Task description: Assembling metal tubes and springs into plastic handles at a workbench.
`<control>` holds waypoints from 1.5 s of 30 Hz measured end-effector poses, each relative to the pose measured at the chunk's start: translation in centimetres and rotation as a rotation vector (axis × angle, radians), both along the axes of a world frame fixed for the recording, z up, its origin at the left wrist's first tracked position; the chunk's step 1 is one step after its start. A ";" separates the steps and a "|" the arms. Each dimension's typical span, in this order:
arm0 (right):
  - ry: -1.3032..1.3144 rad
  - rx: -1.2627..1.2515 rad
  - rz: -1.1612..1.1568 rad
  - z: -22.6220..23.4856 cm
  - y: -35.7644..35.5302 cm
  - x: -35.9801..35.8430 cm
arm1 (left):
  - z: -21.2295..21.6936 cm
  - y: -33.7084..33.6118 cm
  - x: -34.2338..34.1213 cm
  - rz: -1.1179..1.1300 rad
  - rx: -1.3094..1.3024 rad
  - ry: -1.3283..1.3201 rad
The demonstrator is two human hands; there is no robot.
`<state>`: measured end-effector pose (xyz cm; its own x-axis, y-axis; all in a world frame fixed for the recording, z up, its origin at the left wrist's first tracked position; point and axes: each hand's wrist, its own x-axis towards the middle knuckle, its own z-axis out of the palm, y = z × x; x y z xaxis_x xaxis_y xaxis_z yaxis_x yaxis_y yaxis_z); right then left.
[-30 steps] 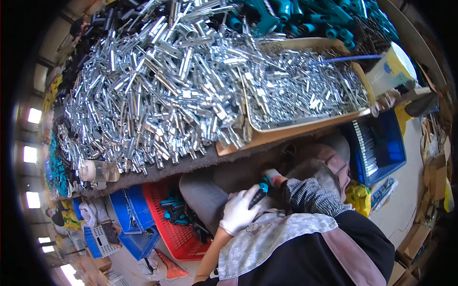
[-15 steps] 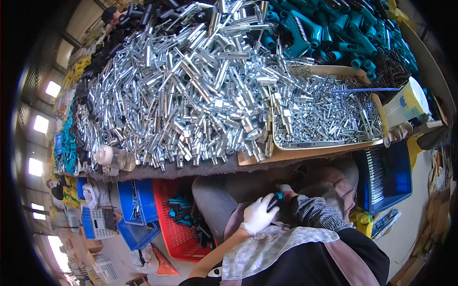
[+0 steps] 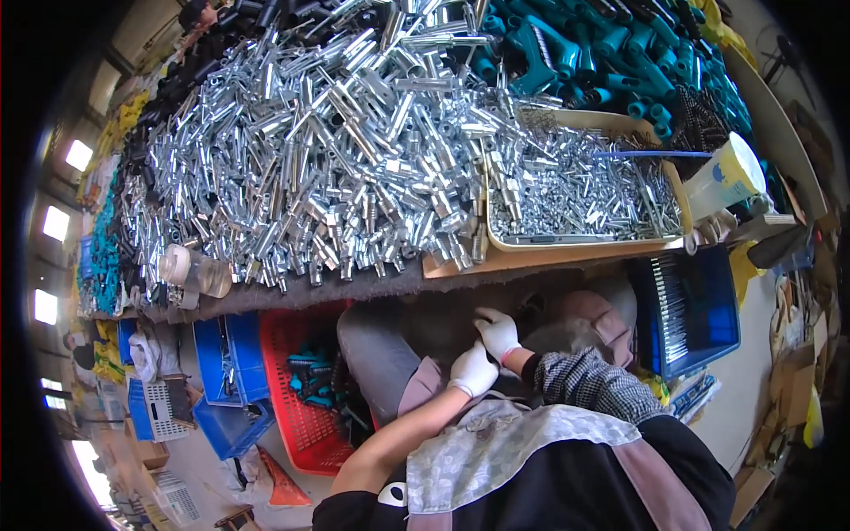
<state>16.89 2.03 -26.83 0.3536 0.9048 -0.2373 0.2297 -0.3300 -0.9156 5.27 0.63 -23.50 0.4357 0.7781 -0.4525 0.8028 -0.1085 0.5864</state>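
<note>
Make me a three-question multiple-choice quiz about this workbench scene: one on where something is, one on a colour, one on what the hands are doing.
1. Where is the red crate?
A. on the bench
B. on the floor under the bench
C. on the lap

2. What colour are the gloves on both hands?
A. white
B. black
C. yellow

3. How are the hands placed?
A. spread wide on the bench
B. raised overhead
C. close together over the lap

Answers:
1 B, it sits below the bench edge beside the blue crates.
2 A, the left hand and right hand wear white gloves.
3 C, both meet above the grey trousers.
</note>
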 end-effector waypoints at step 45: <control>0.381 -0.165 0.368 7.4 -5.1 5.4 | -8.5 -6.0 -39.2 0.657 -0.141 0.523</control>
<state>22.27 -3.07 -19.45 -0.1178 0.8925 -0.4354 0.0198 -0.4362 -0.8996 -33.90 -5.41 -32.03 -0.3772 0.7211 -0.5812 0.8484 0.5207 0.0954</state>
